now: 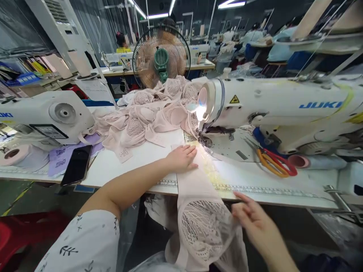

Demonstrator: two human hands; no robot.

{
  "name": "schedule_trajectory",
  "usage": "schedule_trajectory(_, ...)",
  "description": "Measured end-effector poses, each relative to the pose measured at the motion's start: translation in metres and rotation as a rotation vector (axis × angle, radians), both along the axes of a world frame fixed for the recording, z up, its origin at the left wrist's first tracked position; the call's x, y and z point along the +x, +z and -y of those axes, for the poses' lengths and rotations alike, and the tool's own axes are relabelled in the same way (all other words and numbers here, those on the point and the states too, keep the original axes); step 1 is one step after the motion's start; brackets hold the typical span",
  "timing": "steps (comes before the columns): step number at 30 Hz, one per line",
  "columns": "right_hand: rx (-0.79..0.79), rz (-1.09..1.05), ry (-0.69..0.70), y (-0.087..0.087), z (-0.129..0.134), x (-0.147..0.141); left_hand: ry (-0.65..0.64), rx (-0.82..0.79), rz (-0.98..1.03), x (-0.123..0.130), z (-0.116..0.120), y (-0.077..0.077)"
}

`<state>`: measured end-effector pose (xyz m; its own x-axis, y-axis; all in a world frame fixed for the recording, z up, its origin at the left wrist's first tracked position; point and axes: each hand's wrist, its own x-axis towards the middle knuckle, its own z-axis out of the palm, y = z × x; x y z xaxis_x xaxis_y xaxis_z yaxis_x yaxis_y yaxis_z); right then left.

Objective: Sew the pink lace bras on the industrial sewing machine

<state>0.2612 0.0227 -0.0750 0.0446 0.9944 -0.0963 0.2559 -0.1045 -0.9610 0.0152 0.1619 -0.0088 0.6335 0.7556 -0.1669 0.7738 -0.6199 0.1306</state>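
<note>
A pale pink lace bra (pixel 202 226) runs from the needle area of the sewing machine (pixel 272 109) over the table's front edge toward my lap. Flat on its plain band, just short of the lit presser foot (pixel 205 140), lies my left hand (pixel 183 158) with fingers stretched out. My right hand (pixel 252 217) is at the right side of the lace cup, below the table edge. Its fingers are curled against the cup's edge, the index finger reaching toward the tabletop. The exact pinch point is partly hidden.
A heap of similar bras (pixel 147 117) lies behind and left of the needle. Orange and red scissors (pixel 276 162) rest at the right, beside a thread cone (pixel 317 161). A phone (pixel 76 164) sits at the left, near a second machine (pixel 45 115). A fan (pixel 161 56) stands behind.
</note>
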Motion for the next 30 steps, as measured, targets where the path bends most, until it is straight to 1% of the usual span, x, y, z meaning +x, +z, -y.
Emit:
schedule_trajectory(2, -0.049, -0.099, -0.202, -0.024, 0.011, 0.028, -0.004, 0.004, 0.0, -0.001, -0.007, 0.0)
schedule_trajectory(3, -0.105, -0.141, -0.288, -0.037, 0.018, 0.038, -0.005, 0.009, 0.001, -0.001, -0.011, -0.001)
schedule_trajectory(4, -0.168, -0.177, -0.343, -0.049, 0.025, 0.046, -0.004, 0.011, 0.003, 0.0, -0.014, -0.001)
schedule_trajectory(5, -0.237, -0.218, -0.353, -0.061, 0.033, 0.05, -0.003, 0.01, 0.006, 0.0, -0.017, -0.001)
schedule_trajectory(7, -0.347, -0.308, -0.279, -0.078, 0.046, 0.048, -0.002, 0.003, 0.01, 0.002, -0.02, -0.002)
schedule_trajectory(9, -0.371, -0.447, -0.155, -0.084, 0.051, 0.035, -0.005, 0.001, 0.015, 0.003, -0.022, -0.002)
schedule_trajectory(11, -0.323, -0.611, -0.062, -0.08, 0.049, 0.019, -0.005, 0.004, 0.02, 0.003, -0.023, -0.001)
schedule_trajectory(13, -0.251, -0.682, 0.004, -0.068, 0.04, 0.005, -0.001, 0.004, 0.025, 0.004, -0.023, 0.0)
schedule_trajectory(14, -0.225, -0.655, 0.024, -0.061, 0.034, 0.0, 0.001, 0.002, 0.029, 0.004, -0.023, 0.001)
schedule_trajectory(16, -0.198, -0.496, 0.041, -0.047, 0.022, -0.007, 0.003, -0.003, 0.03, 0.004, -0.023, 0.003)
schedule_trajectory(18, -0.223, -0.33, 0.047, -0.034, 0.013, -0.01, 0.0, 0.003, 0.009, 0.004, -0.023, 0.004)
schedule_trajectory(20, -0.276, -0.26, 0.05, -0.025, 0.01, -0.008, -0.001, 0.027, -0.029, 0.005, -0.023, 0.004)
schedule_trajectory(22, -0.304, -0.265, 0.04, -0.019, 0.013, -0.003, -0.008, 0.061, -0.054, 0.005, -0.024, 0.004)
schedule_trajectory(24, -0.265, -0.267, 0.009, -0.015, 0.018, 0.006, -0.018, 0.094, -0.064, 0.005, -0.025, 0.003)
schedule_trajectory(26, -0.207, -0.218, 0.027, -0.013, 0.023, 0.016, -0.022, 0.116, -0.074, 0.005, -0.026, 0.003)
schedule_trajectory(28, -0.148, -0.101, 0.069, -0.011, 0.026, 0.025, -0.018, 0.123, -0.089, 0.005, -0.027, 0.003)
schedule_trajectory(30, -0.076, 0.063, 0.022, -0.006, 0.026, 0.028, -0.017, 0.125, -0.1, 0.005, -0.027, 0.003)
